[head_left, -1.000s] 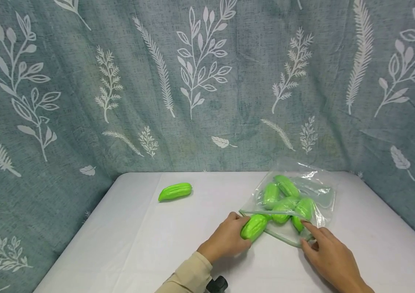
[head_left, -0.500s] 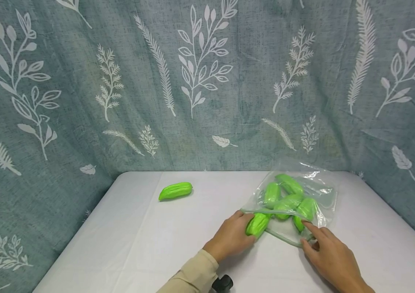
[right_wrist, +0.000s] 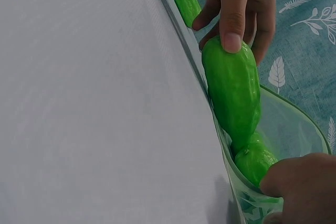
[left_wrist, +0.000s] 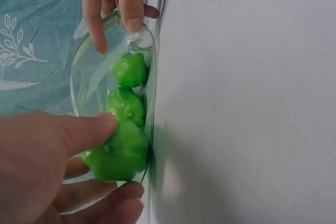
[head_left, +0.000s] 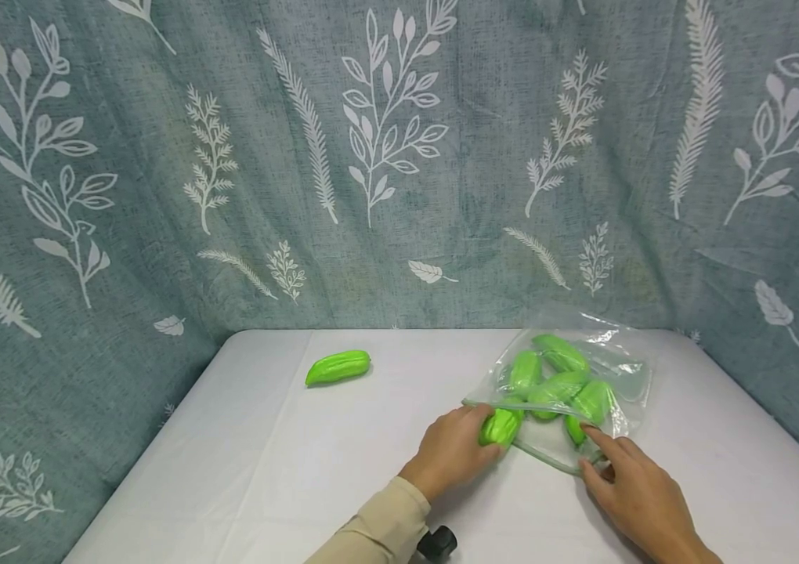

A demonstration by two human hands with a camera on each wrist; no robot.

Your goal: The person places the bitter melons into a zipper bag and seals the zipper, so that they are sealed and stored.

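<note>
My left hand [head_left: 452, 450] grips a bright green, ridged cucumber [head_left: 501, 427] by its near end. Its far end lies inside the mouth of a clear zip bag [head_left: 625, 376] with a green-edged opening. In the right wrist view the held cucumber [right_wrist: 231, 87] points into the bag and meets another cucumber [right_wrist: 254, 163] there. My right hand [head_left: 642, 489] pinches the bag's rim at its right corner, keeping the mouth apart. Several cucumbers [head_left: 556, 395] lie inside the bag, seen through the plastic. In the left wrist view, the left thumb [left_wrist: 94, 132] presses on the held cucumber.
One loose cucumber [head_left: 338, 368] lies at the back left of the white-covered table [head_left: 244, 454]. Behind and beside the table hangs a blue-green leaf-print cloth [head_left: 470, 180]. A black device [head_left: 438, 542] sits below the left wrist.
My left hand has moved right and slightly away from me, sliding the cucumber further into the bag's mouth. The right hand stays on the rim. The bagged cucumbers have shifted slightly.
</note>
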